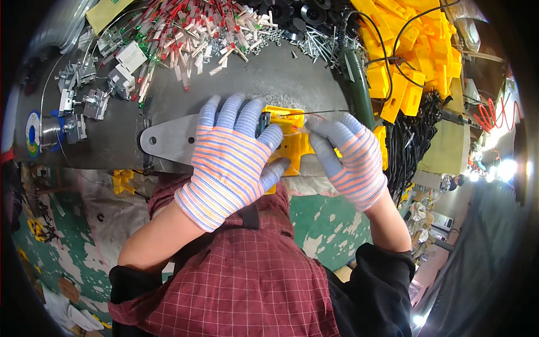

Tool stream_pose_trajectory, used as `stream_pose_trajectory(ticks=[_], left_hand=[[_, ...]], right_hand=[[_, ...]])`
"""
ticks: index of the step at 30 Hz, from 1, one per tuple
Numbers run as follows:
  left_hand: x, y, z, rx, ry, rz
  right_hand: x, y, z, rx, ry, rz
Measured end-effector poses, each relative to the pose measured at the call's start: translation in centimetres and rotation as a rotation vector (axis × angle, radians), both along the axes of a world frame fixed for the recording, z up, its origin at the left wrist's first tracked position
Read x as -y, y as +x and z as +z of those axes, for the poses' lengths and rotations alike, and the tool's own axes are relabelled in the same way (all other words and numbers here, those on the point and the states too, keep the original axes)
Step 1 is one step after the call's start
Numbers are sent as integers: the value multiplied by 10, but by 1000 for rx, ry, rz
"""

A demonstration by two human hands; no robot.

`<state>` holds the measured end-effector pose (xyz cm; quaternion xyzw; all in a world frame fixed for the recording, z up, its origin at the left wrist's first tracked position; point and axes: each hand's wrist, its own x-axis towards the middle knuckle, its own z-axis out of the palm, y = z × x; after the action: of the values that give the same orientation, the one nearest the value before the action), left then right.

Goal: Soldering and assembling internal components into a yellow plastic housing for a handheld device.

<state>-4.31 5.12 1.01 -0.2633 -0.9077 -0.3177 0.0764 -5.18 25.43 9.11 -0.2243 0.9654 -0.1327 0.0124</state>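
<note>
Both my hands wear striped knit gloves with blue-grey fingers. My left hand (230, 149) is closed on a yellow plastic housing (289, 147), its fingers over the left side and its thumb low against it. A dark round part (263, 122) shows partly between the fingertips and the housing. My right hand (351, 157) pinches a thin wire at the housing's right side. A small red tip (295, 128) and a dark wire (323, 112) lie by the fingertips. Left of the housing, a grey metal plate (171, 139) with holes reaches out under my left hand.
At the back lie red and green indicator lights with leads (191, 33), screws (323, 44) and yellow housings (415, 50). A green-handled tool (356, 84) lies right of the work. Metal switch parts (95, 104) and a solder spool (48, 132) sit left; black cables (412, 140) hang right.
</note>
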Motion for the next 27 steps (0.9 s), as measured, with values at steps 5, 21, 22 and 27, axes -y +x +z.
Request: stream_pose_trajectory(ticks=[5, 21, 22, 27], left_hand=[[3, -2, -5, -20, 4, -9], [4, -4, -12, 25, 121, -13], [4, -4, -12, 34, 119, -16], [4, -6, -14, 48, 114, -8]], right_hand=[[0, -26, -7, -130, 264, 206], [12, -36, -15, -35, 327, 230], [11, -37, -18, -29, 328, 233], [10, -46, -19, 187, 122, 108]])
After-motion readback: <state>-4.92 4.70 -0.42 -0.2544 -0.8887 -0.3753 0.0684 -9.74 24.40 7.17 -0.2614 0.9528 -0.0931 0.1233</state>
